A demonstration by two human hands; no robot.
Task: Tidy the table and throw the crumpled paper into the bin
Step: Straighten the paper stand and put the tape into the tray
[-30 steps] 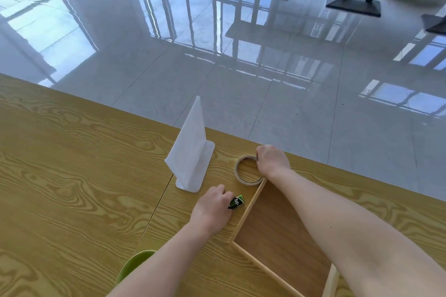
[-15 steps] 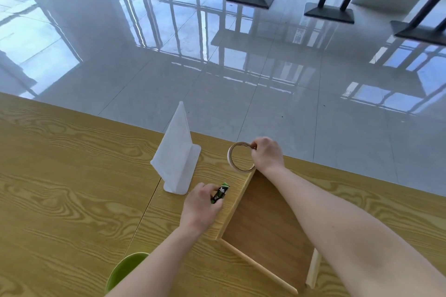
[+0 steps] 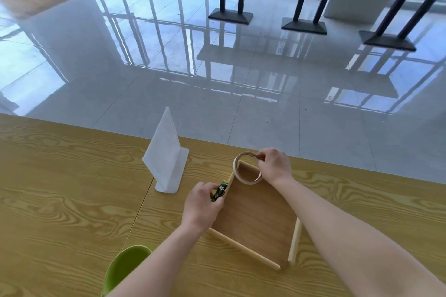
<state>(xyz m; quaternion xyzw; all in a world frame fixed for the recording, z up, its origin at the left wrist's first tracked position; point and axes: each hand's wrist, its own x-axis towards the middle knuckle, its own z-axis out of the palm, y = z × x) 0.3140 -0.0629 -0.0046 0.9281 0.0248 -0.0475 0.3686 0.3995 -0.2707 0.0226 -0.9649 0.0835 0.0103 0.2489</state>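
Note:
My right hand (image 3: 274,166) pinches a beige tape roll (image 3: 246,171) by its far rim and holds it tilted over the far corner of a shallow wooden tray (image 3: 263,219). My left hand (image 3: 201,202) grips a small green and black packet (image 3: 219,191) right at the tray's left rail. The tray lies on the wooden table (image 3: 60,200), its floor bare. No crumpled paper and no bin show in this view.
A white plastic sign stand (image 3: 166,154) stands upright left of the tray, near the table's far edge. A green chair back (image 3: 125,270) pokes up at the near edge. Beyond the table lies a glossy tiled floor with black table bases (image 3: 230,15).
My right hand has lifted the tape roll off the table and carried it over the tray's far corner. My left hand has raised the green packet to the tray's left rail.

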